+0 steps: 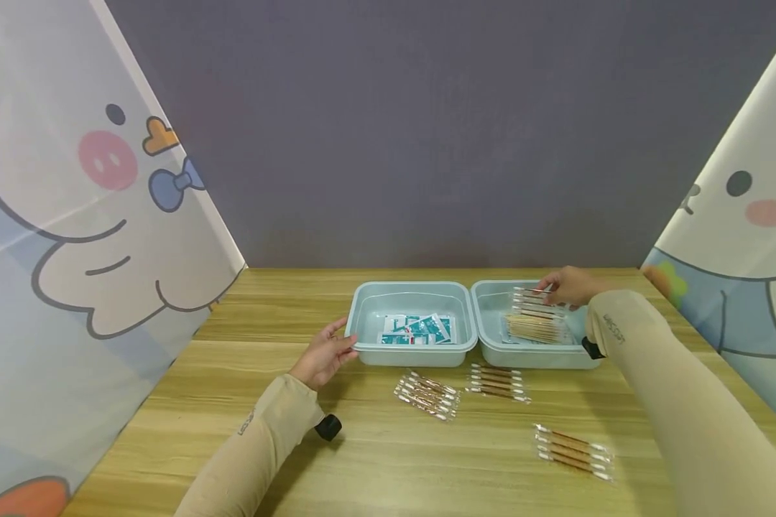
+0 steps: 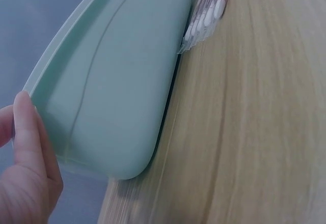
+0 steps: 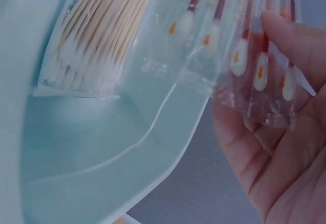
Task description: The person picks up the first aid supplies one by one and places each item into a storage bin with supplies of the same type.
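My left hand (image 1: 326, 353) grips the front left corner of the left pale blue plastic basin (image 1: 410, 356); its fingertips are at the rim in the left wrist view. Inside that basin lie several teal and white sachets (image 1: 420, 329). Over the right basin (image 1: 533, 357), my right hand (image 1: 572, 286) pinches a clear strip of iodine cotton swabs (image 3: 249, 56) by one edge. Their white tips bear orange arrows, and the sticks hold dark red-brown liquid. Below the strip, a clear bag of wooden cotton swabs (image 3: 97, 40) lies in the right basin.
On the wooden table (image 1: 388, 467), three more swab strips lie in front of the basins: one at the left (image 1: 428, 395), one in the middle (image 1: 496, 382) and another strip nearer the front right (image 1: 573, 452). A dark grey panel (image 1: 440, 143) stands behind the table.
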`<action>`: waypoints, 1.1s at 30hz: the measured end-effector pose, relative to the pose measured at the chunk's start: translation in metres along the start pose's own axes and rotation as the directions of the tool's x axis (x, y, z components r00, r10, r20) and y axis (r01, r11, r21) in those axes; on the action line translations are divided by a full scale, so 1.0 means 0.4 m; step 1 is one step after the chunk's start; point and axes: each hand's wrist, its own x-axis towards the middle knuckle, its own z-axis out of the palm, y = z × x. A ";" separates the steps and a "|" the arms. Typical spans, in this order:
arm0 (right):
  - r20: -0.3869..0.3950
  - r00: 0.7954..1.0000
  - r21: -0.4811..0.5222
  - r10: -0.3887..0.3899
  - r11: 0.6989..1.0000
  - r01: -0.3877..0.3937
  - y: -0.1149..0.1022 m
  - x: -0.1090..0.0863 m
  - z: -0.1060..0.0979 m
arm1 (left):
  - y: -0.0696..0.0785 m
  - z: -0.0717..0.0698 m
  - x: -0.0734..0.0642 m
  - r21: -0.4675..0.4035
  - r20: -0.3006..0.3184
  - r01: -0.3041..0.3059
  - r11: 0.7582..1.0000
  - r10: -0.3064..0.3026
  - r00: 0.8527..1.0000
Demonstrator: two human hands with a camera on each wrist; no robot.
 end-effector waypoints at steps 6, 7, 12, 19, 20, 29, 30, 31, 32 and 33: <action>0.005 1.000 0.032 0.019 0.999 -0.019 -0.022 0.014 0.006 | 0.004 -0.006 0.000 0.006 -0.027 -0.002 1.000 0.002 1.000; 0.012 1.000 0.035 0.025 0.999 -0.025 -0.024 0.016 0.007 | 0.004 -0.006 -0.001 0.008 -0.026 -0.002 1.000 0.002 1.000; 0.044 0.997 0.039 0.060 0.997 -0.061 -0.020 0.032 0.012 | 0.001 -0.001 -0.002 -0.001 -0.006 -0.004 1.000 0.004 1.000; 0.074 0.993 -0.002 0.096 0.995 -0.096 -0.024 0.057 0.014 | -0.008 0.005 0.002 -0.007 0.004 -0.002 1.000 0.002 1.000; 0.083 0.991 -0.005 0.106 0.994 -0.106 -0.028 0.059 0.015 | -0.008 0.006 0.002 -0.007 0.001 -0.001 1.000 0.001 1.000; 0.167 0.981 0.003 0.104 0.994 -0.106 -0.045 0.081 0.031 | -0.003 0.008 0.003 -0.005 -0.004 -0.008 1.000 0.008 1.000; 0.162 0.982 -0.003 0.094 0.995 -0.095 -0.045 0.083 0.033 | -0.003 0.007 0.002 -0.005 -0.003 -0.011 1.000 0.011 1.000; 0.157 0.984 -0.013 0.089 0.996 -0.088 -0.046 0.085 0.035 | -0.003 0.006 0.002 -0.009 -0.006 -0.013 1.000 0.013 1.000; 0.154 0.984 -0.015 0.090 0.996 -0.089 -0.046 0.087 0.038 | -0.004 0.005 0.002 -0.010 -0.005 -0.016 1.000 0.016 1.000; 0.149 0.984 -0.015 0.097 0.995 -0.096 -0.047 0.088 0.040 | -0.004 0.004 0.001 -0.009 -0.004 -0.021 1.000 0.021 1.000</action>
